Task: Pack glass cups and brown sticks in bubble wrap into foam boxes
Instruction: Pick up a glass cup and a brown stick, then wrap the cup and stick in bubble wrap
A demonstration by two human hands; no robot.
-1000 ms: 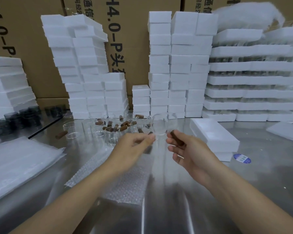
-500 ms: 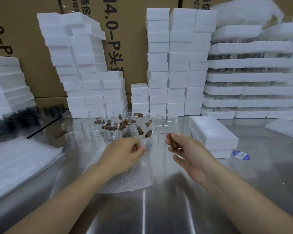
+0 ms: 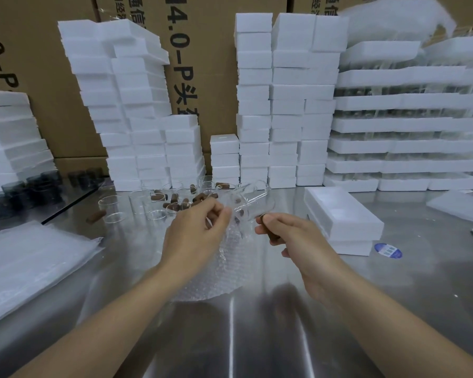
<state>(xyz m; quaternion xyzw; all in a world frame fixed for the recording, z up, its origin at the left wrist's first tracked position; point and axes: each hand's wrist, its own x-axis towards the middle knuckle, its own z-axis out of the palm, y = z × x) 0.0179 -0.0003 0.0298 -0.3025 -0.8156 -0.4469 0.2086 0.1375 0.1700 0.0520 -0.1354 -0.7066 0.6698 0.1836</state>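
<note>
Brown cartons (image 3: 202, 85) wall rear. Steel table (image 3: 257, 336) shiny, streaked. White foam boxes (image 3: 284, 105) stacked, blocky. Bubble wrap (image 3: 224, 268) dimpled, mid-table, far edge lifted. Clear cup (image 3: 253, 204) tilted aloft (blurred), pinched by left hand (image 3: 197, 236). Right hand (image 3: 295, 236), just beside, curled round stick (image 3: 273, 238).

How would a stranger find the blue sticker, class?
On the steel table, find the stacked foam boxes lying apart beside the right hand. The sticker lies flat just past their near right corner; it is a blue oval, unlike the white foam around it.
</note>
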